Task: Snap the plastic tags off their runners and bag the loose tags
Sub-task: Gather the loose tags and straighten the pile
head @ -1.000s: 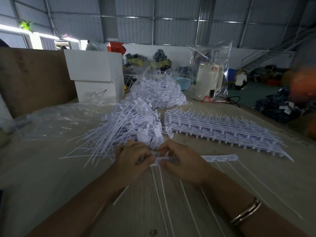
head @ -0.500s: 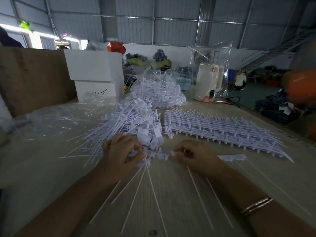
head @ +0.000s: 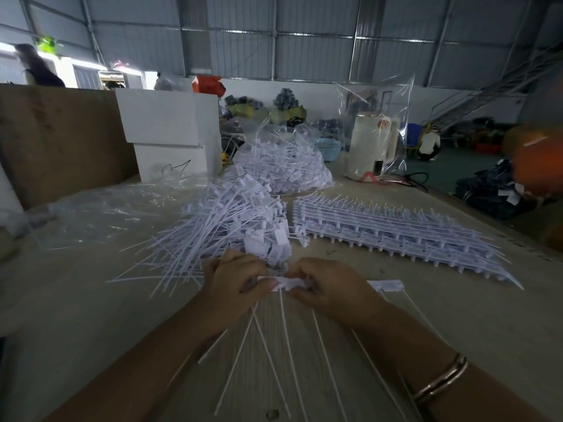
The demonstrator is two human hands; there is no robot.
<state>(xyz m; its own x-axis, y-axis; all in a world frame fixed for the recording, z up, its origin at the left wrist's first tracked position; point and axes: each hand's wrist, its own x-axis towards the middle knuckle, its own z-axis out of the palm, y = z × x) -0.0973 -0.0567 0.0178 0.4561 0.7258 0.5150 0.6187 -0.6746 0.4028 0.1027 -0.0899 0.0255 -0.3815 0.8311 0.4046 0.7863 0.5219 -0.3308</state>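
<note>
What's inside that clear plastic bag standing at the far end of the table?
Inside the clear bag stands a white jug-like container with a reddish mark near its top. The bag's lower folds cover its base, and what the container holds cannot be seen.

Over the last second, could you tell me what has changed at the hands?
The hands parted, then closed again: left hand and right hand now both pinch the runner strip, tails fanning toward the person. The loose tag pile, stacked runners and bagged tags stayed put.
</note>
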